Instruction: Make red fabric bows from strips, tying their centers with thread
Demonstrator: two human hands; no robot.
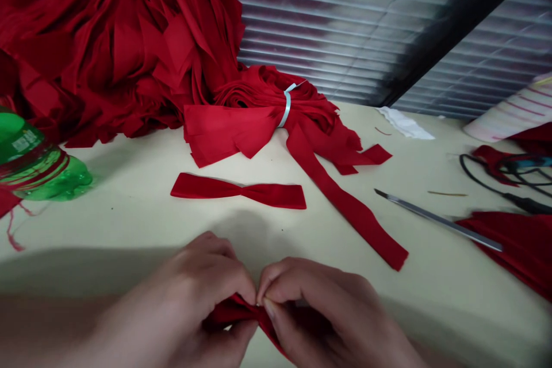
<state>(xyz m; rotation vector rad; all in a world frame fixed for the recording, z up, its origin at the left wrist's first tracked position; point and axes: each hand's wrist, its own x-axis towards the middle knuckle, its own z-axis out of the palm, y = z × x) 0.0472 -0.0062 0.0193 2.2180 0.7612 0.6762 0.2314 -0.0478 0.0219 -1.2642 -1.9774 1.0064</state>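
Both my hands meet over a piece of red ribbon [230, 311] low in the view. With thumb and fingers my left hand [202, 299] is closed on the ribbon's gathered middle. Fingertips of my right hand [314, 305] pinch right beside it, on the same ribbon; any small thing between those fingertips is too small to make out. Part of the ribbon is hidden under my right hand. Just beyond my hands a red bow [271, 192], pinched narrow at its middle, lies flat on the table [142, 207].
A large heap of red ribbon strips [129, 57] fills the back left. Before the blinds lies a ribbon bundle with a pale blue tie [286, 106]. A slim metal tool [440, 218] and a black cable [483, 181] are at right, a green bottle [47, 167] at left.
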